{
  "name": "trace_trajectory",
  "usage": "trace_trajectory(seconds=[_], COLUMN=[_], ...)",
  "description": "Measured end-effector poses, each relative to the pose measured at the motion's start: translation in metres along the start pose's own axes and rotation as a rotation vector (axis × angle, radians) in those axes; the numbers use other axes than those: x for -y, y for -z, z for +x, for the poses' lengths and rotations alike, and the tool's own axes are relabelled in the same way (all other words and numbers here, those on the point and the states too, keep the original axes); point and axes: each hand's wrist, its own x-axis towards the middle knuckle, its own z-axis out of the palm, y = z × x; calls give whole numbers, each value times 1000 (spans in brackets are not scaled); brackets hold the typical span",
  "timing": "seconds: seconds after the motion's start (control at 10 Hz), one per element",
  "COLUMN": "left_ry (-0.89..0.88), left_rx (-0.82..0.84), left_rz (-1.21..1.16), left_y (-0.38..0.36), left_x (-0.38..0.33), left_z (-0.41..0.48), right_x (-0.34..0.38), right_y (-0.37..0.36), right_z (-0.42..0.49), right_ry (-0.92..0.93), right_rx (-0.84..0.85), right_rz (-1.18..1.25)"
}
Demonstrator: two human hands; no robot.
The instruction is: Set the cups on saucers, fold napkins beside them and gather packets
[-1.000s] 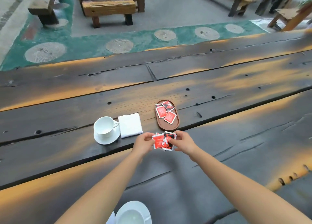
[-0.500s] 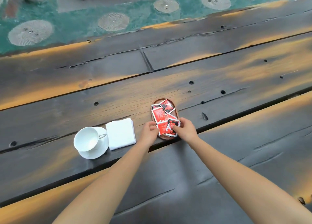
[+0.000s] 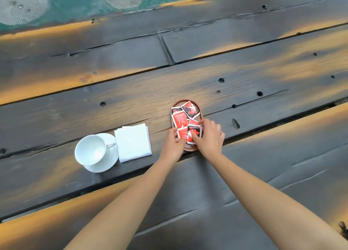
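Nearest the camera, 2 bare forearms reach out over the dark plank bench [image 3: 244, 183], meeting at the near end of a small oval brown tray [image 3: 190, 149]. The left hand [image 3: 172, 146] and the right hand [image 3: 211, 136] are both pinched onto the same small stack of red packets [image 3: 190, 133], the left at its left edge and the right from the right side and top, and the stack sits low over the near end of the tray, touching or almost touching it; which one cannot be told. Just beyond the fingers, several loose packets [image 3: 180, 118] already lie in the tray, overlapping one another and filling its far half. To the left of the tray, near but apart, a folded white napkin [image 3: 133, 142] lies flat, and just beside it a white cup [image 3: 90, 149] stands on its saucer [image 3: 105, 165], handle turned toward the napkin. So this place setting looks done and the packet gathering appears close to its end. The risk from here is in the release: the tray is small and already crowded, so letting go unevenly could fan the stack out and slide a packet over the low rim onto the bench, or into the dark gap between planks that runs right at the tray's near end. Pressing on that end might also tip or skid the tray. Farther off, only bare planks and green floor [image 3: 75, 1] show.
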Motion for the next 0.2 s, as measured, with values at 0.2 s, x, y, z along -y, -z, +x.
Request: trace_trajectory(seconds=[0.2], left_ry=[-286], left_rx=[-53], left_rz=[364], left_y=[11], left_x=[-6], left_z=[-21], right_x=[6], right_y=[8], right_z=[-12], right_ry=[19], right_rx=[-55], right_rz=[130])
